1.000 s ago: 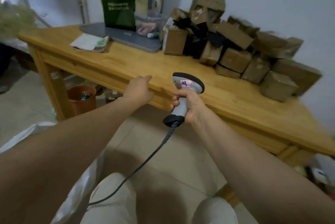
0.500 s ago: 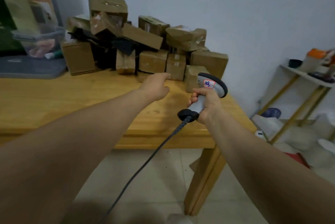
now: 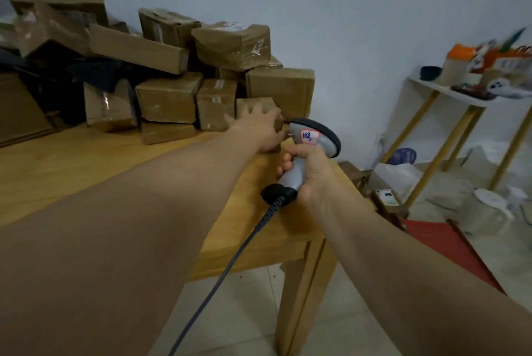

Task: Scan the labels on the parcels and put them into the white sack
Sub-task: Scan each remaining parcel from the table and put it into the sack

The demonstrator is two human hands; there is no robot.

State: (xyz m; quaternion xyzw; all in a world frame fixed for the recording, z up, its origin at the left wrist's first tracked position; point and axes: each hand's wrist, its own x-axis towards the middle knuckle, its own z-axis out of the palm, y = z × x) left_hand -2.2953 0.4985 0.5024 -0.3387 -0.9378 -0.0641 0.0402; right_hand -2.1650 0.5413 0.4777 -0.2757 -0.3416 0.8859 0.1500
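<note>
1. The wooden table [image 3: 86, 171] is taking up the whole left side of the room, with its near right corner and one leg pointing toward us.
2. The pile of parcels [image 3: 169, 99] is sitting at the back of the table against the pale wall. They are brown cardboard boxes, some taped and some lying tilted on top of others.
3. Over on the right, well apart from the table, a white shelf rack [image 3: 449, 93] on yellow legs is carrying a jumble of small things too blurred to name.
4. Now the left hand [image 3: 259, 128] is reaching out over the tabletop. Its fingers are spread and lying flat on the small parcel [image 3: 254, 103], with the thumb out to the left.
5. That small parcel is standing on the table at the pile's front right end, just in front of a bigger box and close to the table's right edge.
6. The right hand [image 3: 311, 171] is wrapping tightly round the handle of the grey scanner [image 3: 315, 138], holding it just beside the left hand with the head aiming at the small parcel.
7. The dark cable [image 3: 230, 263] is trailing down from the handle's base, past the table edge.
8. A small white sticker [image 3: 309, 136] with blue handwriting is showing on the scanner's head.
</note>
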